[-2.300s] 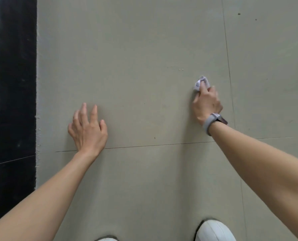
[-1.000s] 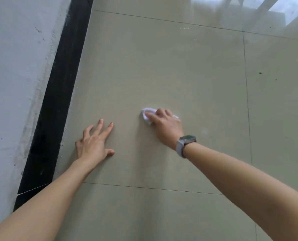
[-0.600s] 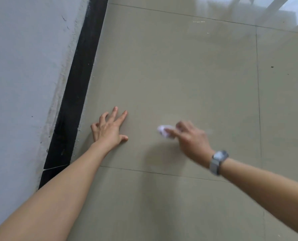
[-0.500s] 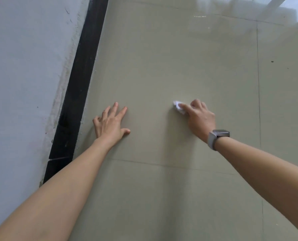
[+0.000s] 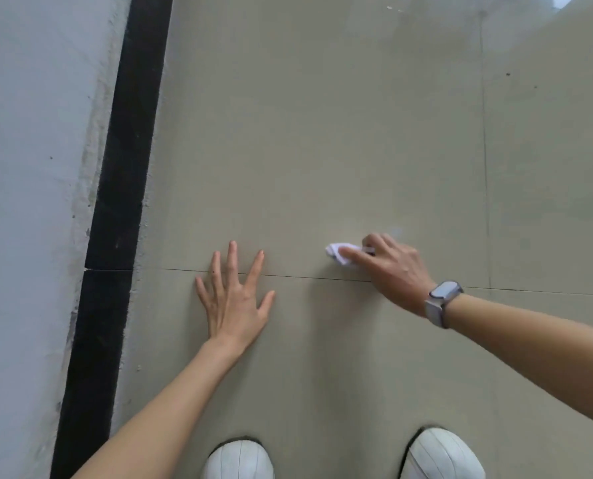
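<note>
My left hand (image 5: 234, 302) lies flat on the beige tiled floor (image 5: 322, 133), fingers spread and straight, across a tile joint. My right hand (image 5: 391, 271), with a grey watch on its wrist, holds a small crumpled white tissue (image 5: 338, 254) pressed against the floor just beyond that joint. The tissue pokes out to the left of my fingers; the rest of it is hidden under the hand.
A black skirting strip (image 5: 122, 202) runs along the foot of a grey-white wall (image 5: 29, 167) on the left. The toes of two white shoes (image 5: 240, 459) (image 5: 442, 454) show at the bottom edge. Tile joints cross the floor.
The view has tilted down, so the shoes show again. My right hand has slid the tissue back and forth across the tile. My left hand stays flat on the floor.
</note>
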`<state>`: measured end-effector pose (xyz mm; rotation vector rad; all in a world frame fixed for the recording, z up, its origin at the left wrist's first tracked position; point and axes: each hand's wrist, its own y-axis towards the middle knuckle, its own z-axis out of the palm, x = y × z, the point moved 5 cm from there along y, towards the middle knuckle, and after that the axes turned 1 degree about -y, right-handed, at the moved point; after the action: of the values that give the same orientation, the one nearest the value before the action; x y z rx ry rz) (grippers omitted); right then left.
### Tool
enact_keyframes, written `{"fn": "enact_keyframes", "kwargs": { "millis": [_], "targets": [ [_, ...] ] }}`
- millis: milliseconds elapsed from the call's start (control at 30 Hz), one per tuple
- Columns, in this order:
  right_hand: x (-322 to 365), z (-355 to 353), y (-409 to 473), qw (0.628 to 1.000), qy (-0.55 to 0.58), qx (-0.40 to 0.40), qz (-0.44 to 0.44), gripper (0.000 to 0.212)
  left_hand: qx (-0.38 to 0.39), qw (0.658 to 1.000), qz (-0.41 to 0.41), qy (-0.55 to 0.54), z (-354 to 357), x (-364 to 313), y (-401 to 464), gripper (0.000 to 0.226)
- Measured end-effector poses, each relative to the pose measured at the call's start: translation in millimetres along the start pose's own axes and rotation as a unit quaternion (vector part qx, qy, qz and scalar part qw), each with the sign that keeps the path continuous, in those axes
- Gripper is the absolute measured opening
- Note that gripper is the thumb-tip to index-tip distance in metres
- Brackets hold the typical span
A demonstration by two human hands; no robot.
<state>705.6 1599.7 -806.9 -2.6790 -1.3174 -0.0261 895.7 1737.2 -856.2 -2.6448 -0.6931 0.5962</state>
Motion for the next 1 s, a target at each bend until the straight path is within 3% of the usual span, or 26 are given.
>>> {"fn": "enact_keyframes", "kwargs": {
  "millis": [67, 100, 167, 233, 333, 400, 500, 567, 633, 767, 900, 1000],
  "targets": [
    [-29, 2, 16, 0.988, 0.038, -0.004, 0.152, 0.041, 0.023, 1.000, -0.013, 0.000, 1, -12, 4, 0.070],
    [-27, 5, 13, 0.982, 0.049, -0.009, 0.180, 0.038, 0.032, 0.999, -0.014, 0.010, 1, -16, 5, 0.069],
    [2, 21, -8, 0.995, 0.035, 0.000, 0.096, 0.042, 0.044, 0.999, -0.016, 0.024, 3, -21, 7, 0.068],
    [50, 38, -53, 0.995, 0.033, 0.049, -0.075, 0.048, 0.051, 0.998, -0.023, 0.032, 5, -20, 8, 0.068],
    [101, 53, -120, 0.947, 0.058, 0.188, -0.255, 0.045, 0.069, 0.996, -0.028, 0.055, 3, -20, 7, 0.069],
    [103, 45, -121, 0.922, 0.041, 0.269, -0.276, 0.044, 0.109, 0.990, -0.035, 0.082, -4, -21, 8, 0.067],
    [69, 5, -81, 0.932, 0.171, 0.284, -0.145, 0.052, 0.165, 0.979, -0.086, 0.084, -36, -33, 9, 0.063],
    [31, -28, -57, 0.939, 0.248, 0.233, 0.044, 0.049, 0.167, 0.976, -0.127, 0.057, -66, -50, -2, 0.060],
    [-14, -78, -52, 0.919, 0.296, 0.158, 0.206, 0.039, 0.174, 0.976, -0.131, 0.022, -105, -88, -18, 0.056],
    [-80, -182, -84, 0.778, 0.461, 0.067, 0.421, 0.033, 0.194, 0.965, -0.143, -0.104, -184, -164, -68, 0.046],
    [-107, -312, -131, 0.637, 0.558, 0.001, 0.532, 0.031, 0.182, 0.946, -0.177, -0.202, -284, -231, -127, 0.035],
    [-107, -410, -150, 0.565, 0.600, -0.031, 0.565, 0.023, 0.151, 0.944, -0.188, -0.227, -356, -270, -160, 0.032]
  ]
}}
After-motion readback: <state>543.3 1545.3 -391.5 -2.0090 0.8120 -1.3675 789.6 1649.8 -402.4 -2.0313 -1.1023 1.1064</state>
